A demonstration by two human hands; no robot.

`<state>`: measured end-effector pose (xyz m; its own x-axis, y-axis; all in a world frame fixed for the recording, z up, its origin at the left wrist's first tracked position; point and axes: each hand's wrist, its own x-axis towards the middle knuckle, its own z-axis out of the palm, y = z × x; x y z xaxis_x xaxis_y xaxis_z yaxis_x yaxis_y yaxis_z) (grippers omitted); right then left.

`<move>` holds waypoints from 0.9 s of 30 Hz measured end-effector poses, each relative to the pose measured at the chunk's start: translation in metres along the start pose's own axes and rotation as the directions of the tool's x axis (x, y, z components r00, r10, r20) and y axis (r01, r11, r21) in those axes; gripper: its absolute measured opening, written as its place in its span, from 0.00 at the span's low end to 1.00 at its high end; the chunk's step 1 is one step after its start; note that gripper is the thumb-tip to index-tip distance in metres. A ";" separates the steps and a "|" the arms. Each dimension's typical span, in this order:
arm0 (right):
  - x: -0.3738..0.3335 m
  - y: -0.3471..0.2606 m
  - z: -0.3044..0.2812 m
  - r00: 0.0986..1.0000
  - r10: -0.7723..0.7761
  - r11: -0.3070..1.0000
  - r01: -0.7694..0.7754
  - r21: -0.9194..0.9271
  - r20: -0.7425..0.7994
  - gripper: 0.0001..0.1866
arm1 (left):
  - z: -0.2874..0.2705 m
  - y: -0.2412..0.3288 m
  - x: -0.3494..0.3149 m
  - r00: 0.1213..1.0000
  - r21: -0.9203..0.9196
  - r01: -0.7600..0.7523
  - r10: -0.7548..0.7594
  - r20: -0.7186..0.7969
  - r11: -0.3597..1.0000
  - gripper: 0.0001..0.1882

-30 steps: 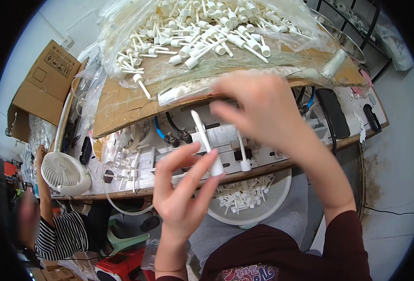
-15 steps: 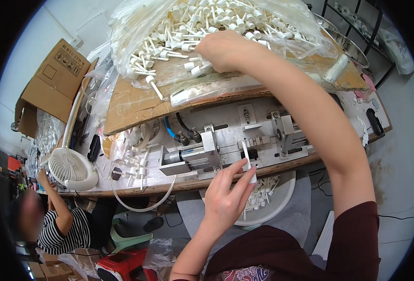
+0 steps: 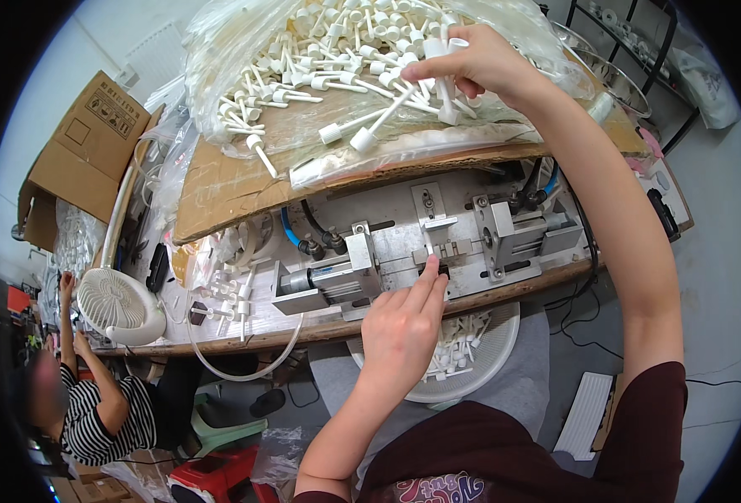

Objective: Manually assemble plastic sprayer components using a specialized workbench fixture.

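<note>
Right hand point(image 3: 479, 63) pinched shut on a white plastic pump nozzle with a long dip tube point(image 3: 447, 80), held upright over the heap of like pieces point(image 3: 328, 50), well beyond the grey metal press fixture point(image 3: 437, 247). Left hand point(image 3: 404, 331) nearer, loosely open, fingertips point(image 3: 431, 267) touching the fixture's centre slot, gripping nothing. Nozzle's long axis roughly vertical, up and right of the slot.

The plastic tubes point(image 3: 362, 59) heaped at the back of the worktop are cream-white, under a clear bag point(image 3: 219, 75); the cardboard sheet point(image 3: 236, 184) beneath is brown; the metal press point(image 3: 437, 243) is dull grey with blue hoses point(image 3: 291, 230); the small fan point(image 3: 119, 306) at the left edge is white; the basket point(image 3: 488, 352) below the front edge is white; the person's sleeve point(image 3: 655, 436) is dark maroon; a co-worker's shirt point(image 3: 106, 427) is black-and-white striped.
</note>
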<state>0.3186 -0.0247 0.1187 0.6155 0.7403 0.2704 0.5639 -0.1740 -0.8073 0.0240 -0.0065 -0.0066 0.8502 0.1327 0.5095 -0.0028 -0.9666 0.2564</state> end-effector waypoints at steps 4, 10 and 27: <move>0.001 0.013 -0.011 0.995 0.008 0.976 0.015 0.217 -0.101 0.23 | -0.003 0.002 0.000 0.998 0.016 0.055 -0.056 0.035 0.998 0.14; -0.061 -0.009 -0.001 0.946 -0.112 0.865 0.243 0.439 -0.304 0.18 | -0.004 0.002 0.002 0.997 -0.031 0.069 -0.068 0.026 0.997 0.15; -0.227 0.016 0.073 0.702 -0.711 0.672 0.662 -0.332 -0.038 0.21 | -0.027 0.014 -0.010 0.914 -0.859 0.274 -0.394 0.093 0.432 0.20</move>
<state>0.1479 -0.1476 0.0061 0.0522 0.6189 0.7837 0.9693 0.1575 -0.1890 0.0013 -0.0155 0.0137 0.8274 0.4820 0.2882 -0.2210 -0.1923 0.9561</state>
